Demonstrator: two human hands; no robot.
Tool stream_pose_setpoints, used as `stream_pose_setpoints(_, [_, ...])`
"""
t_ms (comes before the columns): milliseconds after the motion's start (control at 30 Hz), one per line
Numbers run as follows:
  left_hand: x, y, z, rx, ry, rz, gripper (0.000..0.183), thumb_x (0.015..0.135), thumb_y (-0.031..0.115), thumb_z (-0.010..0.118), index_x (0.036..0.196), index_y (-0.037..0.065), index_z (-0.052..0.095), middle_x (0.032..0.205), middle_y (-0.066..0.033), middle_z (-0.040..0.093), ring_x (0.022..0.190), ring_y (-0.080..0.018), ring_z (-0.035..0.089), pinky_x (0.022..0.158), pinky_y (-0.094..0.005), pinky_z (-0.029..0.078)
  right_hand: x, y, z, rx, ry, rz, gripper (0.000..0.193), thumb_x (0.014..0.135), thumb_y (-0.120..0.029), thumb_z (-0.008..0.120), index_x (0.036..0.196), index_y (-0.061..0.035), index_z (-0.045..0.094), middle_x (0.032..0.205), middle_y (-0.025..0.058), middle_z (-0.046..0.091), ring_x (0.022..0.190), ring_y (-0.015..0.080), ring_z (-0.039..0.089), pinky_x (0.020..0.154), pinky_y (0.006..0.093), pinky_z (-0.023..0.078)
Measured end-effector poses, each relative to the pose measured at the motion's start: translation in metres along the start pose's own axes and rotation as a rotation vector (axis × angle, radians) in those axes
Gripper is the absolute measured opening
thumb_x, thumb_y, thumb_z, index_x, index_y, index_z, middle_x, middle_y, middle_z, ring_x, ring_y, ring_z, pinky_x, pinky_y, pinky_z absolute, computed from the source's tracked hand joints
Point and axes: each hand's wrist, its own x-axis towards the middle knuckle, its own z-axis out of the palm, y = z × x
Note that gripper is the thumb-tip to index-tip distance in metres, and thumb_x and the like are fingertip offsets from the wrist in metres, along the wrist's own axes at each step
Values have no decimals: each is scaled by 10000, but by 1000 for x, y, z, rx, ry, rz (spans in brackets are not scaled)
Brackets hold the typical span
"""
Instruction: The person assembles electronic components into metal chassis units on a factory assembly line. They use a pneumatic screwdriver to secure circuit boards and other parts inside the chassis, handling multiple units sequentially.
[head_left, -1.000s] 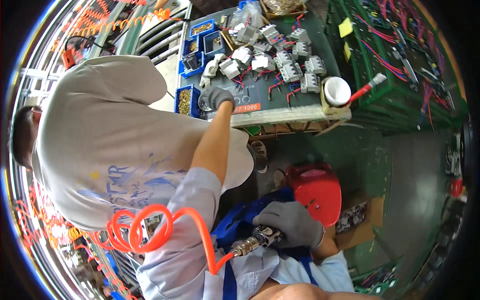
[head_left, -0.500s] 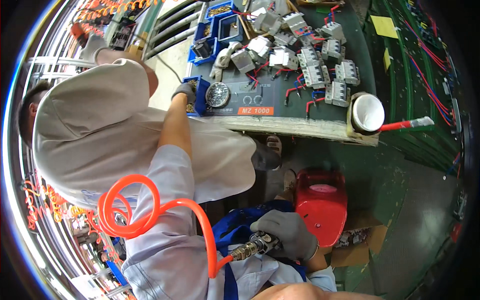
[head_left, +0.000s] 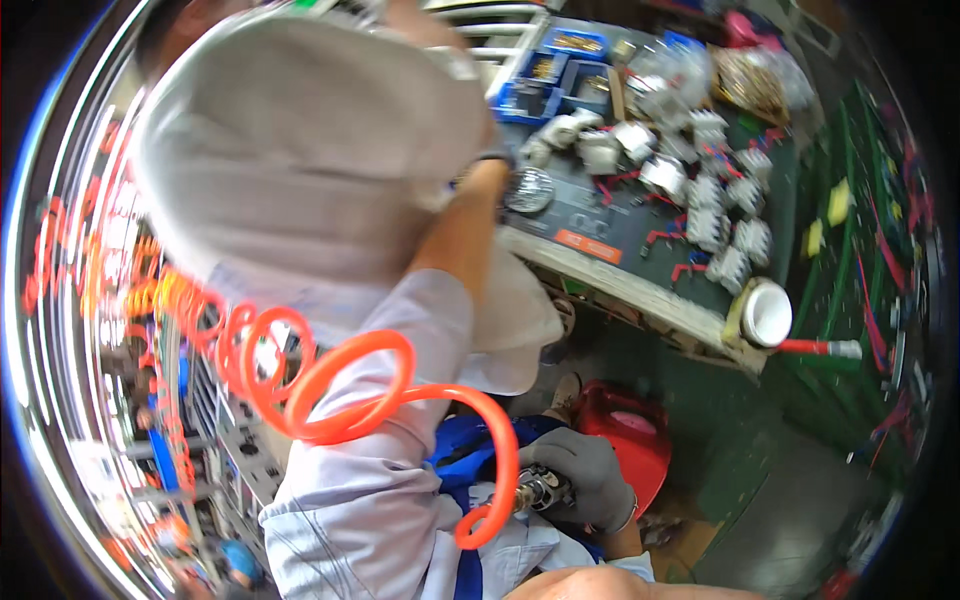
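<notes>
My right hand [head_left: 590,477], in a grey glove, is closed around a metal air tool [head_left: 543,487] low in front of me. An orange coiled hose [head_left: 500,430] runs from its fitting across my left sleeve. My left arm stretches forward to the workbench's near edge. Of my left hand [head_left: 497,157] only a dark glove edge shows, beside a round tin of shiny small parts [head_left: 530,190]; its fingers are hidden behind a co-worker's beige head covering [head_left: 310,160]. Past the tin lie a pale glove [head_left: 560,132] and several white circuit breakers [head_left: 708,215] with red and blue leads.
Blue bins [head_left: 525,100] with brass-coloured parts stand at the bench's far left. A white cup [head_left: 767,314] sits at the near right corner, a red-handled brush [head_left: 815,347] beside it. Bags of parts [head_left: 750,80] lie at the back. Below is a red stool [head_left: 625,440].
The view has swung left, so the bench sits further right. The co-worker's head covering now hides my left hand, which was at a blue bin of brass parts. My right hand keeps the tool.
</notes>
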Motion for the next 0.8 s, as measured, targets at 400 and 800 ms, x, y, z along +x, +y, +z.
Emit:
stream_pose_setpoints(400, [-319,-26,-104,-1403,190,628,249,911,175,563,1078,-6,600,996,-104,613,810,-188,602,726,-296,500,110,-99,116,100,-544,-116,365,588,-161,774,890,-14,632,806,108,639,689,229,606,625,326,478])
stream_pose_setpoints(800, [-586,-395,-48,-2643,-15,-245,352,965,283,509,1143,-18,549,941,-85,625,734,-82,591,633,-195,511,234,-137,405,782,-539,91,375,740,31,584,1092,-6,460,909,164,566,657,175,549,565,288,489])
